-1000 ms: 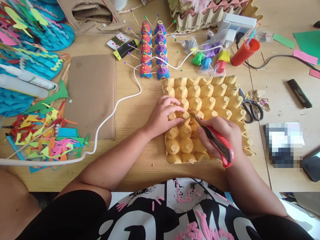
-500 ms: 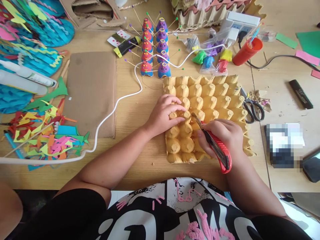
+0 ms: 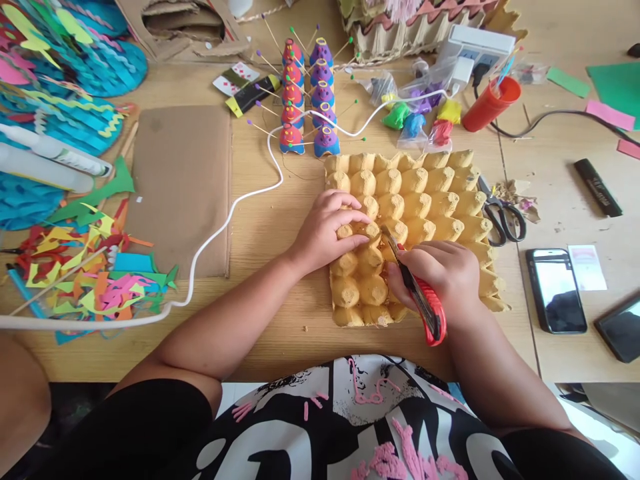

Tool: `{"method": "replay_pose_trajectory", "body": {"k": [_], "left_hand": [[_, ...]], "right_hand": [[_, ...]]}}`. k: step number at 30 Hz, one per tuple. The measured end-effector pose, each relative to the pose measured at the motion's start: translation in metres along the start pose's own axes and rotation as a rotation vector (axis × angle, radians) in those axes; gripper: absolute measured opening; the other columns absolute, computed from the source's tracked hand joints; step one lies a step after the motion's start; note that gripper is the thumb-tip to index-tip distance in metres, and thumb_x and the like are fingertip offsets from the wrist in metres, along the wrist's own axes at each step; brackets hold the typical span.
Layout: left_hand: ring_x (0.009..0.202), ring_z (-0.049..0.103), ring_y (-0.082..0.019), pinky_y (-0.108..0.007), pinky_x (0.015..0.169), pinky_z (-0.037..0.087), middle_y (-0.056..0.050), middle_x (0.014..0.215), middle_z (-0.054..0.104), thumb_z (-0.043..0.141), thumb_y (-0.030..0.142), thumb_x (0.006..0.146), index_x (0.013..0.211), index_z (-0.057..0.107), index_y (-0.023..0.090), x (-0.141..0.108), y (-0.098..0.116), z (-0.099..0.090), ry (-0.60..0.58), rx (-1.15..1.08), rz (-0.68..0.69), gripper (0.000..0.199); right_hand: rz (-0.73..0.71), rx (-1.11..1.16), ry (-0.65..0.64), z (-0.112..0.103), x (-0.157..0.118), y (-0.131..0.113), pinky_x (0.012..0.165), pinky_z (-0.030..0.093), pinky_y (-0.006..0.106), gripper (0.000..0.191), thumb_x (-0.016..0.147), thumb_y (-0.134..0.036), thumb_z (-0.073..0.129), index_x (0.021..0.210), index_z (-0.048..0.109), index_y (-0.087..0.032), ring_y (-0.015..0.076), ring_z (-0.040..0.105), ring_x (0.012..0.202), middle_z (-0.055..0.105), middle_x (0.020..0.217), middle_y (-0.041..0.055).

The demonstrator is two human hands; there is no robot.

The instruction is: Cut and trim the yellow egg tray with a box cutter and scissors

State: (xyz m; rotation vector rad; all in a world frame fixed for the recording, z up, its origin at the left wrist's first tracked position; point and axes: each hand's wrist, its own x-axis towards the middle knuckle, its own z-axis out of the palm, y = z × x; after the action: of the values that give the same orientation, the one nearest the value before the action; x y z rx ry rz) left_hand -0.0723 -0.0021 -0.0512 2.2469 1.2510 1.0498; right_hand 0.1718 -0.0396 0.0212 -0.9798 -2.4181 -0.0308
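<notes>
A yellow egg carton tray (image 3: 417, 203) lies on the wooden table in front of me, its rows of bumps facing up. My left hand (image 3: 331, 230) rests on its left side, fingers spread over the bumps and the forearm on the table. In my right hand (image 3: 440, 270) is a red utility knife (image 3: 425, 303), gripped by the handle. Its blade points away from me and to the left, with the tip down between two columns of bumps, just right of my left fingertips. My right fingers hide part of the tray's lower right.
Scissors (image 3: 503, 213) lie against the tray's right edge. A white cable (image 3: 240, 197) crosses the table at left, over a cardboard sheet (image 3: 183, 193). Painted egg-carton figures (image 3: 325, 100) with pins stand behind the tray. Paper scraps (image 3: 95, 267) lie left; a phone (image 3: 557, 290) lies right.
My right hand and the utility knife have shifted slightly left, and the handle has swung a little more upright in view. My left hand stays in place on the tray.
</notes>
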Motion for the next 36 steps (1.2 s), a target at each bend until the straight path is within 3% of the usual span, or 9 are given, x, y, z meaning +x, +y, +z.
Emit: {"method": "replay_pose_trajectory", "body": {"k": [8, 17, 26, 32, 36], "left_hand": [[0.126, 0.056, -0.028, -0.048, 0.118, 0.042, -0.007, 0.123, 0.068, 0.084, 0.042, 0.089, 0.111, 0.081, 0.028, 0.001, 0.001, -0.001, -0.024, 0.005, -0.024, 0.027], [0.122, 0.059, -0.027, -0.045, 0.114, 0.046, -0.008, 0.119, 0.069, 0.084, 0.041, 0.09, 0.11, 0.081, 0.024, 0.0, -0.001, 0.001, 0.056, -0.027, 0.068, 0.026], [0.125, 0.056, -0.027, -0.047, 0.118, 0.043, -0.008, 0.122, 0.067, 0.083, 0.043, 0.091, 0.112, 0.08, 0.026, 0.0, 0.0, -0.001, 0.002, -0.008, 0.01, 0.027], [0.124, 0.057, -0.027, -0.048, 0.118, 0.044, -0.007, 0.122, 0.067, 0.083, 0.042, 0.09, 0.111, 0.081, 0.027, 0.0, 0.001, -0.001, -0.017, 0.005, -0.003, 0.026], [0.125, 0.057, -0.027, -0.047, 0.118, 0.044, -0.007, 0.121, 0.068, 0.083, 0.038, 0.09, 0.111, 0.081, 0.026, 0.0, 0.002, -0.001, 0.009, -0.016, 0.013, 0.025]], "right_hand": [[-0.024, -0.039, -0.044, 0.0, 0.002, -0.001, 0.052, 0.029, 0.029, 0.026, 0.089, -0.023, 0.064, 0.067, 0.051, -0.023, 0.011, 0.037, 0.05, 0.045, 0.053, -0.0054], [-0.196, -0.084, -0.018, -0.006, 0.005, 0.003, 0.051, 0.027, 0.029, 0.027, 0.085, -0.018, 0.065, 0.063, 0.049, -0.023, 0.01, 0.034, 0.051, 0.044, 0.051, -0.0068], [0.042, 0.21, 0.069, -0.024, -0.004, 0.003, 0.054, 0.042, 0.033, 0.013, 0.088, -0.024, 0.064, 0.08, 0.055, -0.028, 0.0153, 0.054, 0.051, 0.06, 0.059, -0.003], [-0.174, 0.111, -0.028, -0.027, 0.0, 0.001, 0.052, 0.034, 0.033, 0.021, 0.083, -0.018, 0.066, 0.074, 0.048, -0.027, 0.0124, 0.049, 0.05, 0.057, 0.057, -0.0068], [-0.219, 0.051, -0.055, -0.025, 0.003, -0.004, 0.051, 0.032, 0.032, 0.027, 0.084, -0.018, 0.065, 0.07, 0.044, -0.026, 0.0118, 0.043, 0.05, 0.051, 0.054, -0.0071]]}}
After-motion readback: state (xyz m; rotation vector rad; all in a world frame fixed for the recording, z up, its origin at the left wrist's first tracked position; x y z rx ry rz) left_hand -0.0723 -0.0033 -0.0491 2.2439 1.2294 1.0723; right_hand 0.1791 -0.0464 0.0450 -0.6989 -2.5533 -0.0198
